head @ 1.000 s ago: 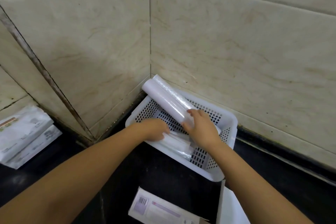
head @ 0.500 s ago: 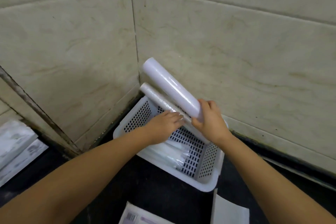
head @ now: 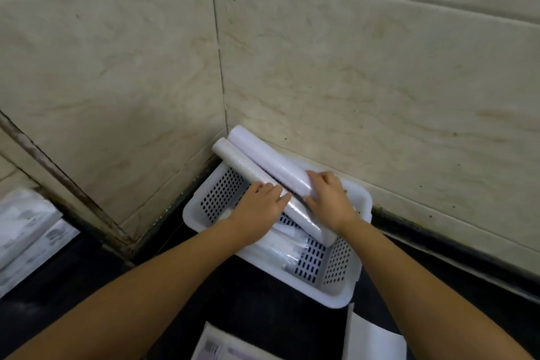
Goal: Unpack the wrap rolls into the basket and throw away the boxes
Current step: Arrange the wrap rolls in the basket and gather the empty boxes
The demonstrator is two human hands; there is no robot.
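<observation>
Head view. A white perforated basket (head: pixel 340 289) sits on a dark counter (head: pixel 257 298), pushed into the corner where two marble-tiled walls (head: pixel 365 82) meet. Two wrap rolls lie side by side across it, slanting from the near right up to the far left, their far ends jutting past the basket's rim toward the corner. The left hand (head: pixel 258 209) rests palm down on the thinner clear roll (head: pixel 233 158), fingers flat and close together over it rather than curled round; whether it grips cannot be told. The right hand (head: pixel 328 200) closes around the near end of the thicker white roll (head: pixel 263 155), thumb on the side toward the other roll. More clear-wrapped material (head: pixel 280 251) lies on the basket floor beneath the left wrist. The basket's far rim stands near the right wall; open counter lies on its near side. Flattened boxes lie at the bottom edge: a printed one (head: pixel 222 348) and a plain white one (head: pixel 371 339). A stack of white packets (head: pixel 26 231) lies well apart at the far left.
</observation>
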